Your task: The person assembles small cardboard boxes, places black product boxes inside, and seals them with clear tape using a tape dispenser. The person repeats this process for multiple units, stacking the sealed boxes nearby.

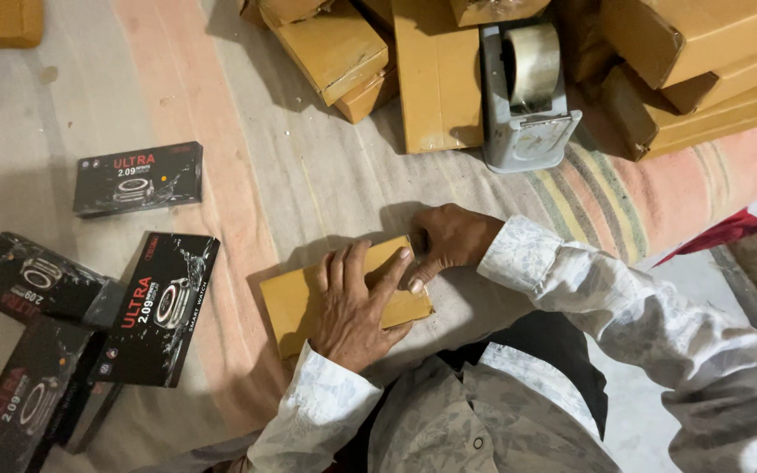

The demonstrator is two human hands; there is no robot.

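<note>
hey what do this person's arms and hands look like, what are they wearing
Both arms wear long, loose sleeves of pale whitish fabric with a faint grey floral pattern, ending in plain cuffs. The left hand and right hand are bare: no gloves, rings or watch visible.

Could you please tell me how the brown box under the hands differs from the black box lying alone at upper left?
The brown box is plain cardboard, pressed by the left hand and right hand; the black box is glossy, printed with a picture, and untouched. Both are flat, rectangular, and lie on the striped cloth.
</note>
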